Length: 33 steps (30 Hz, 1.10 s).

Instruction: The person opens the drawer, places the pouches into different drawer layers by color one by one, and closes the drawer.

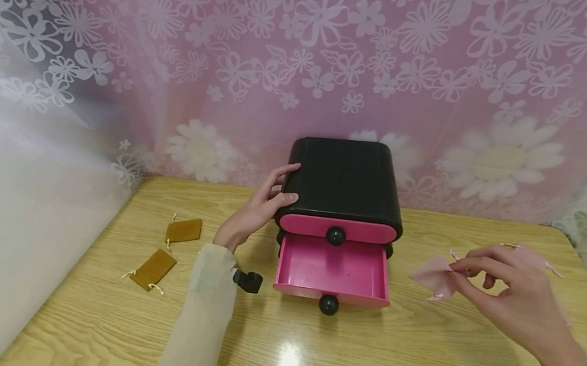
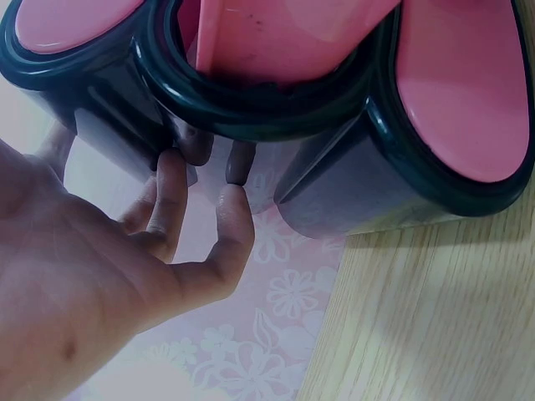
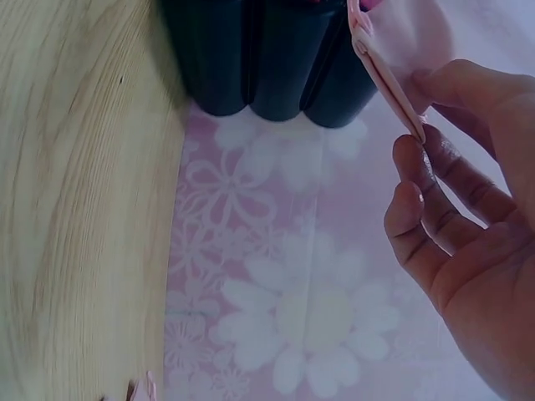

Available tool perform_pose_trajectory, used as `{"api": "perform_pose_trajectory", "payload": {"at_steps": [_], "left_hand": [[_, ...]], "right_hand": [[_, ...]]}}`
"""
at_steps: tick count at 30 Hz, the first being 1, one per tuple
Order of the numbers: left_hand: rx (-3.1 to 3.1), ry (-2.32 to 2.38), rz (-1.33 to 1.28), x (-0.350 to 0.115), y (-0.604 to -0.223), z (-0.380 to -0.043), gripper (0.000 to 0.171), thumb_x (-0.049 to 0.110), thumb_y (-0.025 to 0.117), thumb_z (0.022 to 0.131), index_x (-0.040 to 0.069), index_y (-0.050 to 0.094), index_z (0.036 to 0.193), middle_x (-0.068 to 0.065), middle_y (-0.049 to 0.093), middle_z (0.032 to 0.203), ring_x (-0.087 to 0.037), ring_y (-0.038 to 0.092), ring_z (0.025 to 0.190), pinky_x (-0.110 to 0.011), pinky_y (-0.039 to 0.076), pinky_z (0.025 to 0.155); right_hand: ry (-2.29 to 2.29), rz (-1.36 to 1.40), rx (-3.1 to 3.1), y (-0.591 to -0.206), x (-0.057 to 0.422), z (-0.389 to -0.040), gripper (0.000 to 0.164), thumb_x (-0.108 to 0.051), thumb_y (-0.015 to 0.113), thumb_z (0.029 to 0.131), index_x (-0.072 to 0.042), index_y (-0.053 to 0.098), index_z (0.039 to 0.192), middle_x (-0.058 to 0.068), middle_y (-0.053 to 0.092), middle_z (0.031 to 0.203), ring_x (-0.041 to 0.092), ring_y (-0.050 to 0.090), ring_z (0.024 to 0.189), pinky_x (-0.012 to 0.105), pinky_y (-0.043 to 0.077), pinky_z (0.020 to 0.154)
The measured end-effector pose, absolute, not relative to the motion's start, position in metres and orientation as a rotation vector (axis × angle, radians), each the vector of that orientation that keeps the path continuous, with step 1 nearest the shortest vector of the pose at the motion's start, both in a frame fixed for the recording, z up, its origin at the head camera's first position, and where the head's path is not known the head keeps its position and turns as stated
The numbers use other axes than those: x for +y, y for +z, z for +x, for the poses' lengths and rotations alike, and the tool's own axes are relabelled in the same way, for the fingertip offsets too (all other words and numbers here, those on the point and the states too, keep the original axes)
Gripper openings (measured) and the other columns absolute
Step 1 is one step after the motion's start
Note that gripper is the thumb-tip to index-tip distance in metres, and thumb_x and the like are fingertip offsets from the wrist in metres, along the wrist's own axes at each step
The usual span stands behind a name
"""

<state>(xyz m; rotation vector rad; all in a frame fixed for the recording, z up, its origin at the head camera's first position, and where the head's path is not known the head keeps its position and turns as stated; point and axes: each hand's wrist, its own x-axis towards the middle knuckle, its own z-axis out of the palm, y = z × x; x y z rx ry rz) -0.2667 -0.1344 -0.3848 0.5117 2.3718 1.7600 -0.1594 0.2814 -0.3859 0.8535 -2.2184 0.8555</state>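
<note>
A black mini chest of drawers [image 1: 348,178] with pink drawer fronts stands on the table. Its lower visible drawer [image 1: 336,268] is pulled out, and nothing shows inside it. Against the chest's left side rests my left hand [image 1: 252,211], thumb by the top front edge and fingers spread along the side. In the left wrist view, those fingertips [image 2: 171,163] touch the black casing. To the right of the drawer, my right hand [image 1: 516,295] pinches a pink drawstring pouch [image 1: 434,276] between thumb and fingers, held above the table; the right wrist view shows the pouch [image 3: 389,88] edge-on.
Two brown drawstring pouches, one farther back [image 1: 185,230] and one nearer [image 1: 153,269], lie on the table's left. More pink pouch fabric [image 1: 531,258] lies on the right, partly hidden behind my right hand. A flowered curtain [image 1: 286,81] hangs along the table's back edge.
</note>
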Motion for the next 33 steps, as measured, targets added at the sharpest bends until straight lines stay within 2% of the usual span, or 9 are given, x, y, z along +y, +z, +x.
{"api": "perform_pose_trajectory", "payload": {"at_steps": [4,12,18,29,30,33], "left_hand": [[2.375,1.755,0.508,-0.134,-0.384,-0.266,0.055,0.035,0.054,0.103,0.055,0.035,0.150,-0.003,0.028,0.161,-0.031,0.034,0.149,-0.060,0.033,0.119],[2.373,1.755,0.492,-0.134,-0.384,-0.265,0.055,0.035,0.054,0.103,0.056,0.034,0.150,-0.003,0.025,0.163,-0.032,0.031,0.151,-0.062,0.032,0.119],[2.373,1.756,0.498,-0.134,-0.384,-0.265,0.055,0.035,0.054,0.103,0.056,0.034,0.150,-0.002,0.025,0.164,-0.032,0.030,0.151,-0.062,0.032,0.119],[2.381,1.750,0.507,-0.135,-0.384,-0.265,0.055,0.036,0.053,0.103,0.056,0.033,0.150,-0.003,0.024,0.165,-0.031,0.028,0.152,-0.062,0.030,0.120],[2.381,1.750,0.507,-0.135,-0.384,-0.265,0.055,0.036,0.053,0.103,0.056,0.033,0.150,-0.002,0.024,0.165,-0.031,0.028,0.152,-0.062,0.030,0.120],[2.376,1.755,0.506,-0.134,-0.384,-0.265,0.055,0.036,0.053,0.103,0.056,0.033,0.150,-0.003,0.026,0.164,-0.031,0.031,0.151,-0.062,0.031,0.120]], "right_hand": [[0.916,0.901,-2.133,-0.387,0.270,-0.163,0.047,-0.053,0.061,0.096,-0.011,0.079,0.087,-0.002,0.068,0.088,-0.006,0.048,0.077,0.009,0.036,0.067],[0.983,0.907,-2.123,-0.386,0.251,-0.164,0.031,-0.041,0.070,0.095,-0.012,0.079,0.090,-0.001,0.067,0.090,-0.006,0.050,0.078,0.009,0.037,0.068],[0.957,0.945,-2.094,-0.383,0.236,-0.167,0.040,-0.048,0.064,0.097,-0.012,0.079,0.090,0.000,0.068,0.089,-0.006,0.051,0.078,0.011,0.039,0.067],[0.938,0.971,-2.039,-0.385,0.213,-0.172,0.041,-0.047,0.063,0.098,-0.010,0.079,0.088,0.003,0.067,0.086,-0.004,0.053,0.081,0.015,0.042,0.063],[0.933,0.973,-2.052,-0.385,0.212,-0.172,0.040,-0.046,0.064,0.098,-0.010,0.079,0.089,0.002,0.067,0.087,-0.003,0.053,0.081,0.015,0.043,0.063],[0.922,0.977,-2.108,-0.385,0.207,-0.171,0.014,-0.027,0.080,0.090,-0.013,0.079,0.092,-0.002,0.067,0.091,-0.001,0.055,0.081,0.012,0.045,0.063]]}}
